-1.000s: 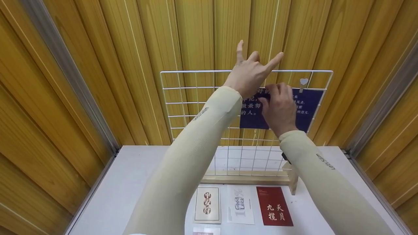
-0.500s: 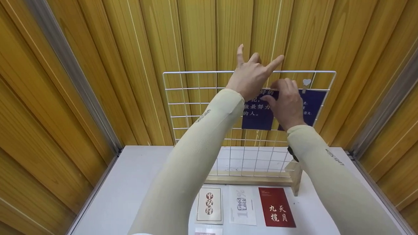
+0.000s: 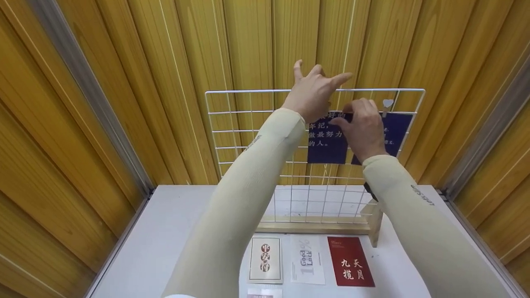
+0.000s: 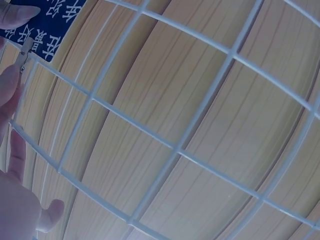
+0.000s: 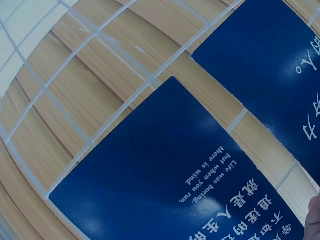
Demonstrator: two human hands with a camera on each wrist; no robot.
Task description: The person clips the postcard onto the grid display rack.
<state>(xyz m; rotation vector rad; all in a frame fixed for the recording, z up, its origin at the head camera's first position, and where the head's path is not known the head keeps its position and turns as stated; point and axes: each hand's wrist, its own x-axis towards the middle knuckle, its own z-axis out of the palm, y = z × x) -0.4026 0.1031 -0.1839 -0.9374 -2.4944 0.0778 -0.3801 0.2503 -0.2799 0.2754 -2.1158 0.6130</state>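
A white wire grid panel (image 3: 248,90) stands upright, with two dark blue printed cards against it. My left hand (image 3: 310,95) reaches over the top bar and pinches a small clip (image 4: 23,55) at the upper edge of the left blue card (image 3: 327,152). Its other fingers spread upward. My right hand (image 3: 364,129) holds that card near its upper right, its thumb over the printed face; the far fingertips are hidden. The other blue card (image 3: 401,128) hangs behind my right hand, under a heart-topped clip (image 3: 387,103).
The panel sits in a wooden base (image 3: 314,227) on a white table (image 3: 178,207). Before it lie a cream card (image 3: 265,269), a white "Good Luck" card (image 3: 306,269), a red card (image 3: 352,256) and a partly cut-off card (image 3: 265,294). Wood-pattern walls surround the table.
My right hand has shifted right, uncovering more of the left card's print and a gap between the cards. The left hand has dipped slightly, still at the card's top edge.
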